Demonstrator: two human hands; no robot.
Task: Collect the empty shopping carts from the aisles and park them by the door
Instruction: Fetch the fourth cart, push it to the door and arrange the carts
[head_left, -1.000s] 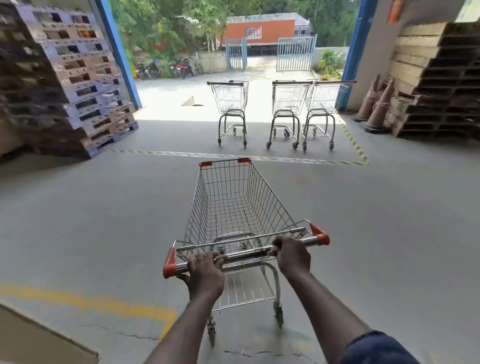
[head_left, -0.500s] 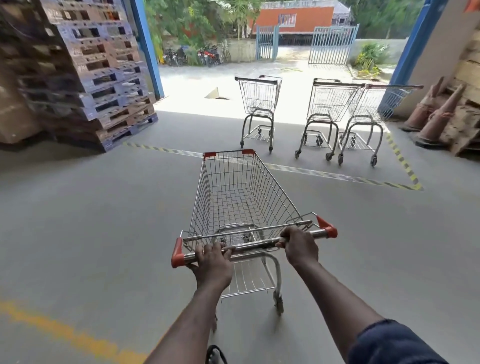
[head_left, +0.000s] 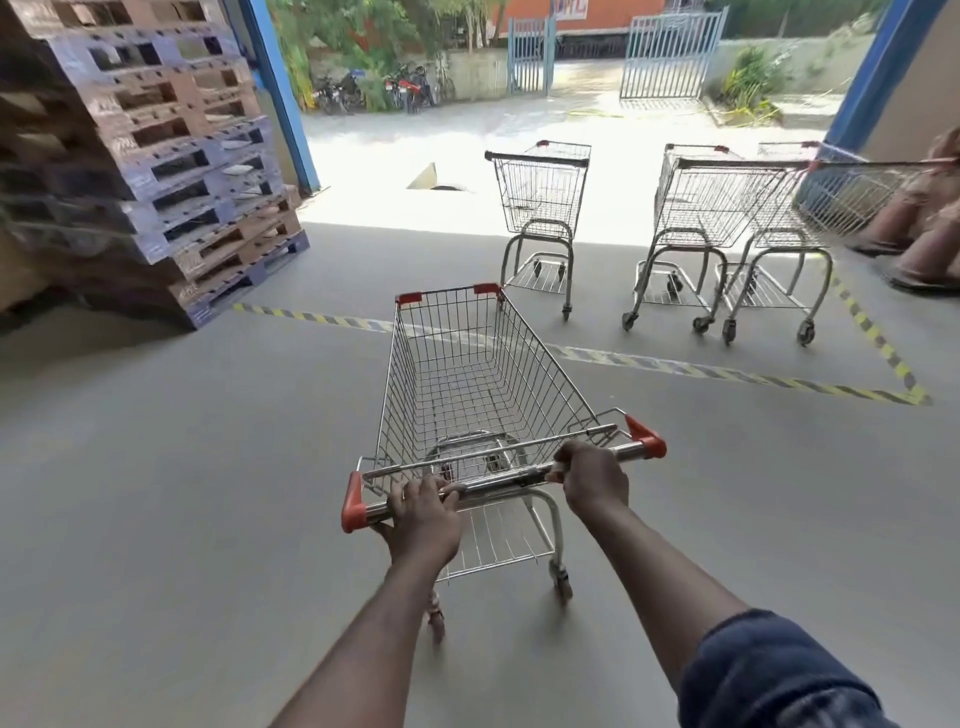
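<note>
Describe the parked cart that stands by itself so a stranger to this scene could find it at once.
Look to the wide doorway between the blue posts, then to the floor boxed off by striped tape. Of three carts parked there, it is the leftmost cart, standing alone, whereas the other two carts stand close together.

Empty wire cart faces three carts parked upright.

Cart near perhaps three parked carts
</note>
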